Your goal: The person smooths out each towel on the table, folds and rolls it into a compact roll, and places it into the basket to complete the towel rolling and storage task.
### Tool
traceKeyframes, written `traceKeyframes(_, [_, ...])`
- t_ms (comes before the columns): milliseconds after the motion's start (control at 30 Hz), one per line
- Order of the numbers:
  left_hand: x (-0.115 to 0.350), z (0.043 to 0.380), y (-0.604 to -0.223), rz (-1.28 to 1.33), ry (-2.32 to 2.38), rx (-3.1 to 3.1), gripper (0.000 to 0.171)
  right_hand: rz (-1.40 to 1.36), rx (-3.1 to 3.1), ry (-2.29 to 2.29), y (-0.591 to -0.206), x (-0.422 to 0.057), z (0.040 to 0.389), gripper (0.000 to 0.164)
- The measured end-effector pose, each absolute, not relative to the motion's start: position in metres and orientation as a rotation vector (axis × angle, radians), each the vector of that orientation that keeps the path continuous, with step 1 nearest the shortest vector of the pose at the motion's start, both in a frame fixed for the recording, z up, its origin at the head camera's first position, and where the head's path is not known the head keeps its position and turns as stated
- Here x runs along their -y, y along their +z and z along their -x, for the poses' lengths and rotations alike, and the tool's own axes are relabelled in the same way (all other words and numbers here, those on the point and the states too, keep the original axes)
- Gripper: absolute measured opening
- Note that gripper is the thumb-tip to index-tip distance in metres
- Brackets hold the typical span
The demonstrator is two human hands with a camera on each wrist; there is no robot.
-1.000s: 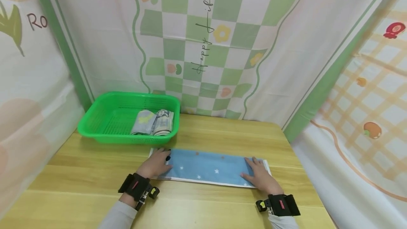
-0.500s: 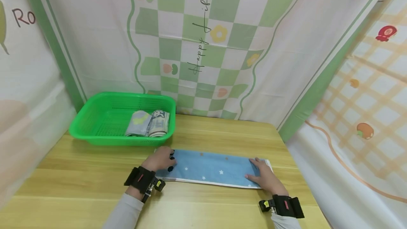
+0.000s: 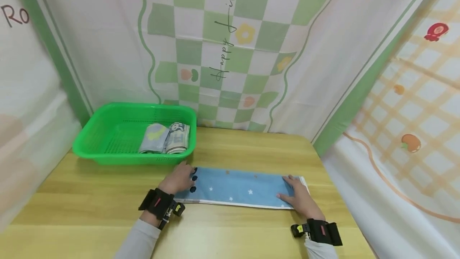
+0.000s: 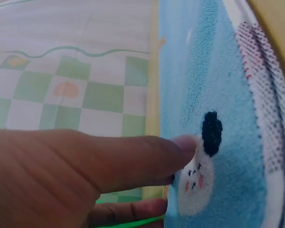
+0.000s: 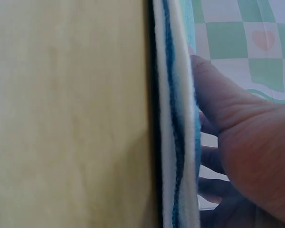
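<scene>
A blue towel [image 3: 230, 187], folded into a long flat strip with white edges and small white stars, lies across the wooden table. At its left end rests my left hand [image 3: 177, 179]; its thumb [image 4: 175, 149] touches the blue terry surface beside a white animal face with a dark ear. My right hand [image 3: 303, 199] lies spread on the towel's right end, thumb toward the middle. In the right wrist view, the stacked white and blue layers of the towel's front edge [image 5: 178, 118] show, with the right fingers partly hidden behind them.
A green plastic basket [image 3: 80, 143] stands at the back left of the table [image 3: 233, 231], holding a folded grey cloth [image 3: 154, 139] and a rolled patterned cloth [image 3: 177, 137] on its right side. Printed curtains [image 3: 230, 51] hang behind and on both sides.
My left hand has drawn its fingers in from lying flat, uncovering black spots on the towel's left end. My right hand stays on the right end. The view has shifted slightly right.
</scene>
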State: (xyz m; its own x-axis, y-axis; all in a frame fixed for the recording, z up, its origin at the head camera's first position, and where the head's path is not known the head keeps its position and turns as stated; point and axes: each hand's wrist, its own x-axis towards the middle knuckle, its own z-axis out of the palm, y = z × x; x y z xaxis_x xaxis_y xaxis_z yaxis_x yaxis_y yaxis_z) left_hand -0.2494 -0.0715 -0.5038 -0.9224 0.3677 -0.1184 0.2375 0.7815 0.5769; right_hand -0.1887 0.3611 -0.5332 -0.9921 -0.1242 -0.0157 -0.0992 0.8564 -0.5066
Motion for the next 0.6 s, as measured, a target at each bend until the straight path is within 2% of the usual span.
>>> traceKeyframes(400, [0.071,0.254,-0.502,-0.503,0.768,-2.788,0.041,0.18,-3.049,-0.813,-0.528,-0.362,0.191,0.068])
traceKeyframes(500, [0.072,0.253,-0.501,-0.506,0.748,-2.792,0.041,0.14,-3.081,-0.821,-0.525,-0.362,0.19,0.054])
traceKeyframes(600, [0.073,0.251,-0.501,-0.529,0.736,-2.798,0.042,-0.013,-3.102,-0.854,-0.522,-0.365,0.187,0.038])
